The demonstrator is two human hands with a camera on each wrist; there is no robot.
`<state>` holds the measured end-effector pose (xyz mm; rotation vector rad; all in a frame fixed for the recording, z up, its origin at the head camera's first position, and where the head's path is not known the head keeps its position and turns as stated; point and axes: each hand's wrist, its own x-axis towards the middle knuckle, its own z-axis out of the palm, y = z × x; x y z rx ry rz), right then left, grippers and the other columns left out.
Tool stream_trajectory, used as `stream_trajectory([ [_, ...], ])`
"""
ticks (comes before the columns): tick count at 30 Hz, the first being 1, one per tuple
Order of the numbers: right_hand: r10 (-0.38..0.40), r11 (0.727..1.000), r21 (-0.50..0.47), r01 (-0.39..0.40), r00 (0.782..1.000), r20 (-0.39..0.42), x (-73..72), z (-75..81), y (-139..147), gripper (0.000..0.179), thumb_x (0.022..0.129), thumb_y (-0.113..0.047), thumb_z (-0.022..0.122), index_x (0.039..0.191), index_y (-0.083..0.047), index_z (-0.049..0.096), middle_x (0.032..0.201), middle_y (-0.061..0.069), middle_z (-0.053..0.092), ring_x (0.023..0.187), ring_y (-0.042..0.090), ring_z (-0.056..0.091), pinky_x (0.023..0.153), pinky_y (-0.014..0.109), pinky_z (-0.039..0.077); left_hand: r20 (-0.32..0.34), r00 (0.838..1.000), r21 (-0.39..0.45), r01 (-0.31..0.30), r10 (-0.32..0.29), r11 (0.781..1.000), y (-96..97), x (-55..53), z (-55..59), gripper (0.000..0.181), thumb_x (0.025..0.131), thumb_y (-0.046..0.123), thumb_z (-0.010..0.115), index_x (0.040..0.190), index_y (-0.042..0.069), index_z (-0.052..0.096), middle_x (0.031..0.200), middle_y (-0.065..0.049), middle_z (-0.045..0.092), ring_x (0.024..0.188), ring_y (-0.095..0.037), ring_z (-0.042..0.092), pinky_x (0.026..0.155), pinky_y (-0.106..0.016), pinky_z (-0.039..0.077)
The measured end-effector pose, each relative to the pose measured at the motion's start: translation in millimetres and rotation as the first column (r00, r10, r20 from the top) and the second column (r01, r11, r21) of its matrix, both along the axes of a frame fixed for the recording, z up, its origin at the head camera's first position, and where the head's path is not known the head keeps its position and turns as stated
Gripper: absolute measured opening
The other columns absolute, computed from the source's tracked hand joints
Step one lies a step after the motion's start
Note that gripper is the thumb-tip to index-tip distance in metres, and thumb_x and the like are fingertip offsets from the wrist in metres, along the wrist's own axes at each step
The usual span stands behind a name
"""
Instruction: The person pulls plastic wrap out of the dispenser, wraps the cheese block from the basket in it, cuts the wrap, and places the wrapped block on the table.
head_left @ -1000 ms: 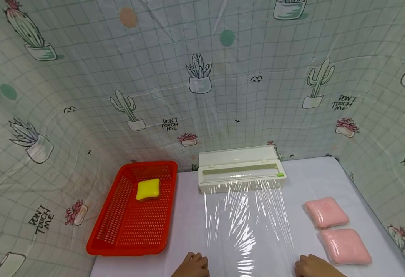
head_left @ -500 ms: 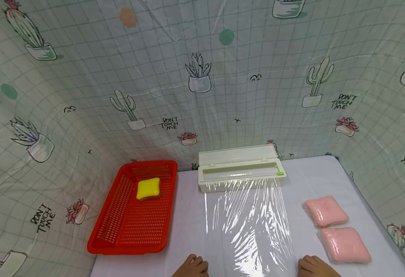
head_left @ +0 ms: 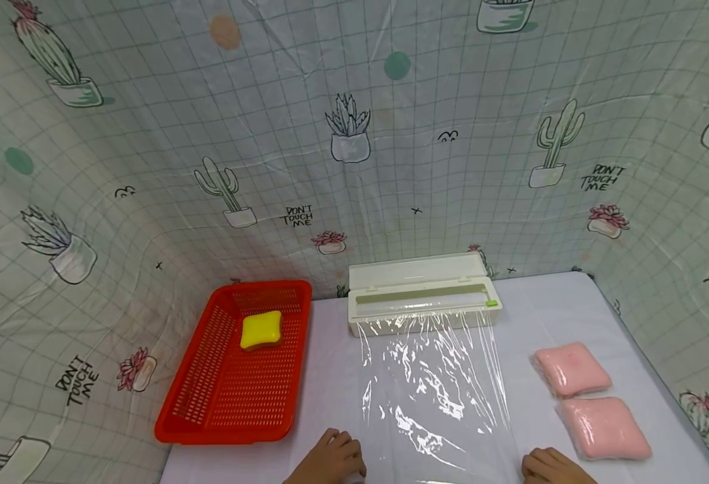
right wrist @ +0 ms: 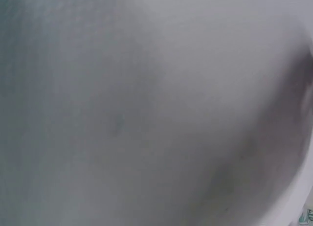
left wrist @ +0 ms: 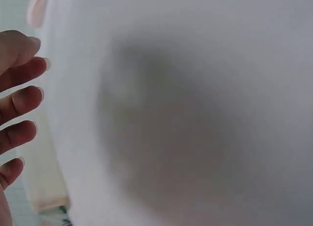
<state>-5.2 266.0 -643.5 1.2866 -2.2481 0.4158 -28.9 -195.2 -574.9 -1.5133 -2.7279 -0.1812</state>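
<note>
Trailing from smooth oblong box (head_left: 415,288), glossy, creased transparent film (head_left: 433,396)

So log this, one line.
clear plastic film: from open white plastic box; left hand: at film's left edge; right hand: at film's right edge

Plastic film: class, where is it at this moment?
In the head view, the film stretches from the white box toward the picture's bottom edge, right of centre, between the left hand and the right hand.

Clear film (head_left: 430,396); red basket (head_left: 245,393); cactus-print backdrop (head_left: 415,171).
</note>
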Motion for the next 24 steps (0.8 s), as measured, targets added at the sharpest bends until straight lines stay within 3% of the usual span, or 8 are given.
stream_trajectory([
  [4,0.006,1.0,-0.024,-0.005,1.0,0.022,-0.6,-2.4,1,0.039,0.093,-0.059,0.071,0.07,-0.032,0.055,0.089,-0.022,0.046,0.082,-0.006,0.04,0.073,0.015,0.036,0.064,0.986,0.052,-0.155,0.152,0.987,-1.8,-15.7,39.8,0.01,0.095,0.033,0.08,0.102,0.027,0.079,0.101,0.013,0.066,0.1,-0.007,0.058,0.095,-0.033,0.049],
  [8,0.011,0.999,-0.039,-0.01,0.999,0.037,-1.9,-4.7,2,0.037,0.091,-0.057,0.074,0.071,-0.031,0.055,0.092,-0.02,0.048,0.084,-0.005,0.041,0.073,0.013,0.034,0.124,0.947,0.048,-0.306,0.298,0.951,-7.0,-36.2,79.3,0.011,0.096,0.03,0.079,0.105,0.023,0.079,0.106,0.01,0.068,0.105,-0.013,0.058,0.1,-0.041,0.047],
  [13,0.02,0.999,-0.051,-0.018,0.999,0.033,-5.2,-6.4,2,0.037,0.089,-0.054,0.077,0.07,-0.031,0.054,0.092,-0.019,0.049,0.084,-0.004,0.042,0.072,0.011,0.03,0.093,0.915,0.096,-0.401,0.392,0.911,-23.2,-67.0,113.7,0.012,0.093,0.023,0.082,0.103,0.019,0.078,0.106,0.005,0.069,0.107,-0.018,0.057,0.099,-0.046,0.045],
  [18,0.036,0.997,-0.067,-0.034,0.999,0.04,-8.1,-7.2,3,0.036,0.089,-0.051,0.076,0.068,-0.031,0.054,0.091,-0.019,0.049,0.084,-0.004,0.042,0.071,0.009,0.029,0.051,0.89,0.159,-0.455,0.453,0.876,-49.2,-97.9,129.2,0.016,0.092,0.016,0.083,0.106,0.015,0.076,0.107,0.0,0.069,0.108,-0.024,0.058,0.098,-0.052,0.045],
  [21,0.043,0.997,-0.072,-0.04,0.998,0.052,-8.6,-7.1,4,0.036,0.089,-0.05,0.077,0.068,-0.031,0.054,0.091,-0.019,0.049,0.084,-0.003,0.042,0.071,0.009,0.029,0.062,0.871,0.191,-0.489,0.487,0.851,-66.9,-114.0,129.3,0.021,0.092,0.013,0.082,0.11,0.01,0.075,0.111,-0.006,0.069,0.109,-0.03,0.06,0.097,-0.057,0.044],
  [24,0.039,0.997,-0.067,-0.035,0.997,0.063,-8.3,-6.7,5,0.036,0.086,-0.049,0.08,0.068,-0.031,0.055,0.091,-0.019,0.049,0.084,-0.003,0.042,0.071,0.009,0.028,0.084,0.843,0.19,-0.537,0.532,0.822,-82.5,-127.6,126.0,0.026,0.093,0.013,0.081,0.117,0.006,0.073,0.118,-0.012,0.069,0.112,-0.035,0.059,0.098,-0.06,0.044],
])
